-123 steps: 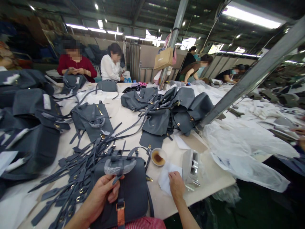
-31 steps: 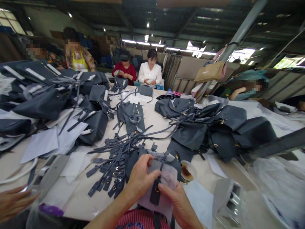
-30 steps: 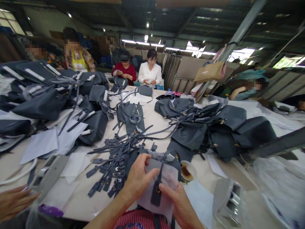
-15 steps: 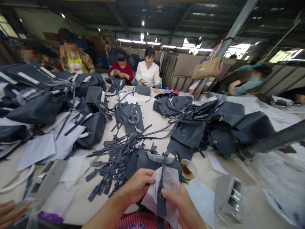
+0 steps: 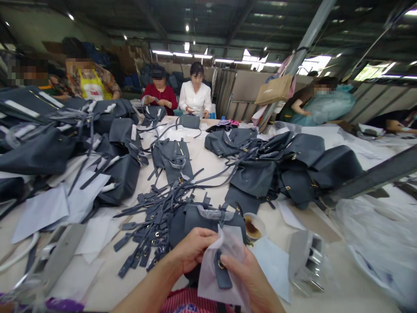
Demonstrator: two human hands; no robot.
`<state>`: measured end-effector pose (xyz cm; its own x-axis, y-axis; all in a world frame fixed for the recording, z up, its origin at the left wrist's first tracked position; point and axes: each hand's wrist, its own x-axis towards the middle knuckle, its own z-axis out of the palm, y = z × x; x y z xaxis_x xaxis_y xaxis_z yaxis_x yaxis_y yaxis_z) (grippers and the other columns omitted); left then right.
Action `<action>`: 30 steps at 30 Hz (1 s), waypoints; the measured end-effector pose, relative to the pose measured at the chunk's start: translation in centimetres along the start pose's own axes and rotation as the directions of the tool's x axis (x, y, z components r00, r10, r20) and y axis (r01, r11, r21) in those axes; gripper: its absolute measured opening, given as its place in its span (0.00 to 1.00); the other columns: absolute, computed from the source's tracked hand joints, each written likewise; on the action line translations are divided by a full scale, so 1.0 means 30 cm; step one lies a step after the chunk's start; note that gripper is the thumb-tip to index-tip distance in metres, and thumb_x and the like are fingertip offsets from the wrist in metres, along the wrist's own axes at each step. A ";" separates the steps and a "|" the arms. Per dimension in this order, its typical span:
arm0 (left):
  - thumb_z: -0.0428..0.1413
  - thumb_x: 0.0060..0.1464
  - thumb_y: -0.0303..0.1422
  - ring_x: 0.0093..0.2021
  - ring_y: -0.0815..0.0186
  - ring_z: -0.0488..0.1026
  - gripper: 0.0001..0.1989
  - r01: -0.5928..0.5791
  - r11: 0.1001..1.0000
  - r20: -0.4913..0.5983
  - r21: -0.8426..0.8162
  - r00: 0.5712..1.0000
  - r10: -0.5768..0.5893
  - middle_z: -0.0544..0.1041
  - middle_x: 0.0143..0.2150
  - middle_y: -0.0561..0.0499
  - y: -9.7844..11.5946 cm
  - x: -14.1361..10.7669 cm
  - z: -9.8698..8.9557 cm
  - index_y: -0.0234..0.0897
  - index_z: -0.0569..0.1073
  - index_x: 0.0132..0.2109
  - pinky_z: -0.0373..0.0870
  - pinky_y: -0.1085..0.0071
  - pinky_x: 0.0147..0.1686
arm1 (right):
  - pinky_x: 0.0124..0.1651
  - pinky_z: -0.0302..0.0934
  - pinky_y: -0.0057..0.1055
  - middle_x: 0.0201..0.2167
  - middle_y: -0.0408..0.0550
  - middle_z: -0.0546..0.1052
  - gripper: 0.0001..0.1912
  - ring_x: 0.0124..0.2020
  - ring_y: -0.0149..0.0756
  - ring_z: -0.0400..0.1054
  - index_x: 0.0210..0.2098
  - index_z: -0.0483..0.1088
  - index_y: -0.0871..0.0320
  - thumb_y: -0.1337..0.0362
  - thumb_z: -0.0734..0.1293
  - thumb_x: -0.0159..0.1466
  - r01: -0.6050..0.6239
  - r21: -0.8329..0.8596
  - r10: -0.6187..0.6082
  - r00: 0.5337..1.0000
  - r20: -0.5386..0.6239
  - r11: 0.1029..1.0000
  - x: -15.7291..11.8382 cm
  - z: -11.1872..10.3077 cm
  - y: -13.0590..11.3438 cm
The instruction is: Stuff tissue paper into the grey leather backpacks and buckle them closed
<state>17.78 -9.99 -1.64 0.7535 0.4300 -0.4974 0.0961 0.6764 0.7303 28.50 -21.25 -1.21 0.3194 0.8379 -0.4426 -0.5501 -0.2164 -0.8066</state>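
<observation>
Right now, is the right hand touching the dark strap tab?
Touching. The head view shows the right hand with its thumb on the dark strap tab, beside the gold ring.

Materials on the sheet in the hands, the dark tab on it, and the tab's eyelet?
Sheet: tissue paper or thin plastic film; whitish, semi-translucent, softly creased.
Tab: leather or synthetic leather, can't tell which; smooth, dark blue-grey, low sheen.
Eyelet: probably metal, or metal-look plating; gold-coloured and shiny.

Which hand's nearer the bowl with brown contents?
Right. The right hand is on the near side of the bowl; the left hand is farther off, to its left.
</observation>
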 end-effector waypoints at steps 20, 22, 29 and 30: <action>0.68 0.31 0.44 0.17 0.80 0.48 0.24 -0.066 0.997 -0.063 -0.028 0.996 0.064 0.59 0.18 0.61 0.006 0.052 0.072 0.35 0.63 0.23 0.33 0.76 0.18 | 0.31 0.60 0.30 0.23 0.44 0.72 0.16 0.25 0.37 0.65 0.28 0.73 0.53 0.49 0.64 0.61 0.259 -0.779 -0.512 0.854 -0.091 0.571 -0.131 -0.087 -0.001; 0.68 0.32 0.45 0.17 0.80 0.47 0.23 -0.079 0.997 -0.064 -0.004 0.995 0.078 0.57 0.16 0.62 -0.001 0.052 0.070 0.35 0.63 0.23 0.34 0.76 0.18 | 0.29 0.58 0.30 0.23 0.43 0.71 0.12 0.24 0.36 0.64 0.28 0.73 0.53 0.51 0.68 0.57 0.267 -0.827 -0.529 0.848 -0.043 0.495 -0.106 -0.024 -0.026; 0.64 0.37 0.41 0.21 0.75 0.60 0.17 -0.134 0.990 -0.062 -0.052 0.989 0.131 0.65 0.21 0.58 -0.011 0.030 0.062 0.35 0.67 0.25 0.54 0.77 0.21 | 0.26 0.57 0.27 0.21 0.41 0.72 0.12 0.23 0.34 0.65 0.27 0.69 0.54 0.55 0.62 0.62 0.254 -0.773 -0.467 0.882 -0.062 0.582 -0.030 0.020 -0.026; 0.64 0.36 0.39 0.23 0.73 0.63 0.16 -0.129 0.990 -0.050 -0.063 0.991 0.126 0.67 0.22 0.56 -0.012 0.028 0.062 0.34 0.68 0.26 0.58 0.76 0.24 | 0.27 0.57 0.27 0.21 0.41 0.72 0.12 0.24 0.35 0.66 0.28 0.69 0.54 0.54 0.63 0.62 0.254 -0.764 -0.456 0.888 -0.059 0.593 -0.027 0.011 -0.020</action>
<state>19.59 -10.99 -1.44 0.7258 0.5415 -0.4242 -0.0435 0.6516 0.7574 28.32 -21.65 -0.24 0.5802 0.8130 -0.0480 0.3447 -0.2985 -0.8900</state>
